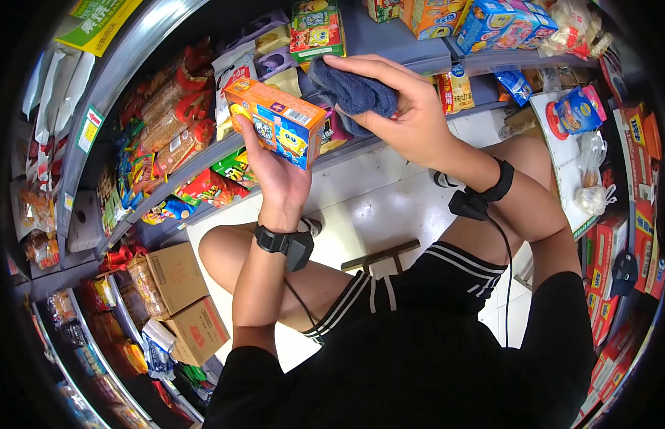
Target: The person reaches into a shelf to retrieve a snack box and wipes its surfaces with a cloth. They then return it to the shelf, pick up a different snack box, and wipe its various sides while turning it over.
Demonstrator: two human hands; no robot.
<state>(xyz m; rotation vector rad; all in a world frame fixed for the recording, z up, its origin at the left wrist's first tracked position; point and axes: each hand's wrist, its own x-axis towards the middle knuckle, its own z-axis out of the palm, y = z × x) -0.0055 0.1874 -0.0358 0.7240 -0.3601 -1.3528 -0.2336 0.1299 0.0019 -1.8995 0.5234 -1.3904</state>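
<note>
My left hand point(281, 180) grips an orange and blue snack box point(275, 118) with a yellow cartoon figure on it, tilted and held up in front of the shelf. The thumb lies along its near face; the other fingers are hidden behind it. My right hand point(417, 118) is closed around a bunched dark blue cloth point(352, 87), just to the right of the box and apart from it. A green and red box point(317, 32) stands on the shelf beyond my hands.
Curved shelves point(411, 50) run ahead and to the left, with bagged bread point(179, 143) and snack packets. Cardboard boxes point(176, 275) stand at the lower left. On the right, a white surface point(561, 161) carries bags beside stacked red boxes point(602, 264). White tiled floor point(361, 193) lies between my knees.
</note>
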